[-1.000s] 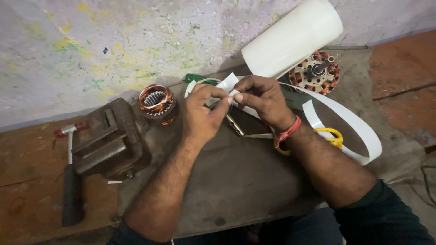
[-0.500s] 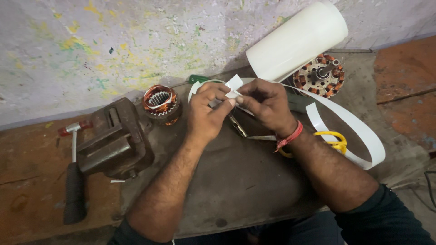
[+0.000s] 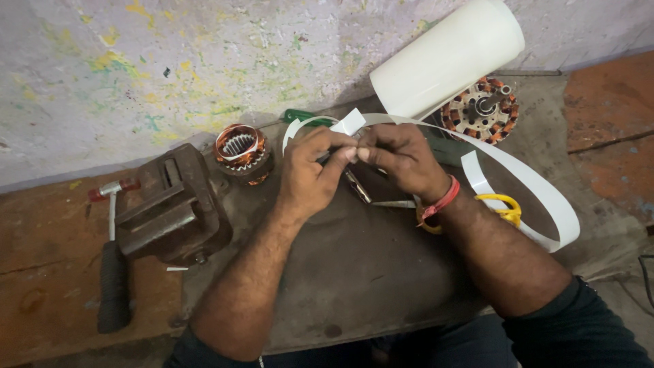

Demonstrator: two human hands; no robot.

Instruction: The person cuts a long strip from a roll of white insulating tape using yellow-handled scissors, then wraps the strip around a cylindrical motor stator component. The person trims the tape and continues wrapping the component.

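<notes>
the left hand (image 3: 310, 174) and right hand (image 3: 398, 158) meet over the grey bench (image 3: 354, 272), fingertips pinched shut on the folded end of a white paper strip (image 3: 531, 187), which looks light, thin, springy and easily creased, best gripped near the fold.

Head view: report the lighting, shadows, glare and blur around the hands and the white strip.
Head view: soft, even light with no hard glare; the white roll is bright but keeps its edges. The left hand and right hand cast a dim shadow on the bench. The white strip is sharp; the fingertips look slightly soft.
</notes>
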